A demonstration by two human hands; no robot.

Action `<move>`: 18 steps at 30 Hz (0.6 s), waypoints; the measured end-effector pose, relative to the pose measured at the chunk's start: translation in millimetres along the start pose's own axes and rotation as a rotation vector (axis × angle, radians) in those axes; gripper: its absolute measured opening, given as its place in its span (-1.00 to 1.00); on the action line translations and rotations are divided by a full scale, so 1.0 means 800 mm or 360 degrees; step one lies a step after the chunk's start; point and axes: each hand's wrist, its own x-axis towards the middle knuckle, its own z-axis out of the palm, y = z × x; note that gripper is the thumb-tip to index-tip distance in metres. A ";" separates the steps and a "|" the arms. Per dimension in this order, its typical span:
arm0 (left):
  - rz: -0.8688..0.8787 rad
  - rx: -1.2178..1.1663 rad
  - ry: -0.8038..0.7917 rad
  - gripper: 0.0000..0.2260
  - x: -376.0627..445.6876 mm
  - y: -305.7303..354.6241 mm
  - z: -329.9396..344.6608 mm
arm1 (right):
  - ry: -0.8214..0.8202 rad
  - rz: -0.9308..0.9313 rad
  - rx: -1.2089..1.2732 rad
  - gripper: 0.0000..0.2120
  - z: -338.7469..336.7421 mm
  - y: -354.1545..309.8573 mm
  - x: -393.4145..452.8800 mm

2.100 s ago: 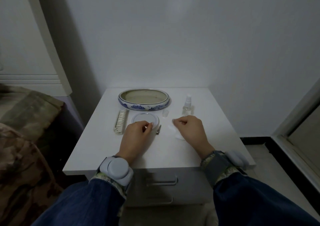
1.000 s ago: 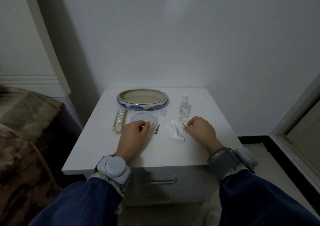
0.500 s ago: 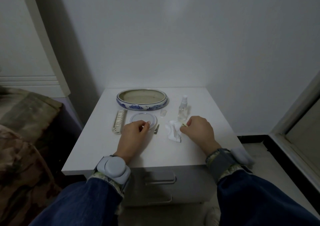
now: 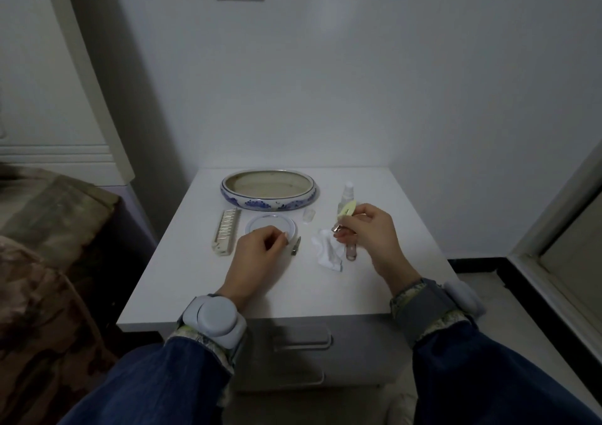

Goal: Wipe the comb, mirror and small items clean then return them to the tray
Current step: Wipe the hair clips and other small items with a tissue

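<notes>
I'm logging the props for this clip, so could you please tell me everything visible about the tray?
The tray is a shallow oval dish, seemingly glazed ceramic, with a white outer wall painted with blue motifs and a dull beige inside. It sits flat at the back of the white nightstand, nothing visibly in it, touching neither hand.

Dim, bluish light; soft shadows at left, wide-angle bending at edges, perhaps slight blur.

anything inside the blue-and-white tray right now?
Nothing visible inside the tray: the beige floor looks bare. The near rim hides a thin strip of the floor, so something flat there can't be ruled out. The comb and mirror lie on the table.
</notes>
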 end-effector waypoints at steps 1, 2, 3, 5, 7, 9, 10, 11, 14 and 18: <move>0.0017 -0.0010 -0.0005 -0.80 0.000 0.001 0.000 | -0.0027 0.0048 0.0105 -0.93 0.001 0.000 0.000; 0.0032 -0.0024 -0.0017 -0.81 0.000 0.002 -0.001 | -0.0066 0.0092 0.0187 -0.93 0.001 0.001 -0.001; 0.0048 -0.0040 -0.0034 -0.81 0.000 0.003 -0.001 | -0.0111 0.0128 0.0244 -0.93 0.002 0.002 -0.001; 0.0071 -0.0079 -0.0078 -0.77 0.000 0.005 0.000 | -0.0208 0.0171 0.0288 -0.94 0.005 0.004 -0.003; 0.0091 -0.0122 -0.0143 -0.73 0.001 0.006 0.001 | -0.0326 0.0197 0.0316 -0.97 0.008 0.006 -0.004; 0.0115 -0.0156 -0.0219 -0.73 0.000 0.007 0.002 | -0.0432 0.0183 0.0271 -0.95 0.012 0.009 -0.004; 0.0124 -0.0163 -0.0253 -0.75 -0.001 0.007 0.003 | -0.0466 0.0163 0.0207 -0.95 0.014 0.010 -0.004; 0.0132 -0.0163 -0.0283 -0.77 -0.001 0.007 0.004 | -0.0488 0.0146 0.0147 -0.95 0.016 0.011 -0.005; 0.0141 -0.0173 -0.0321 -0.81 0.000 0.009 0.005 | -0.0521 0.0146 0.0091 -0.90 0.021 0.012 -0.005; 0.0149 -0.0201 -0.0334 -0.82 0.001 0.006 0.006 | -0.0557 0.0133 0.0077 -0.92 0.024 0.013 -0.004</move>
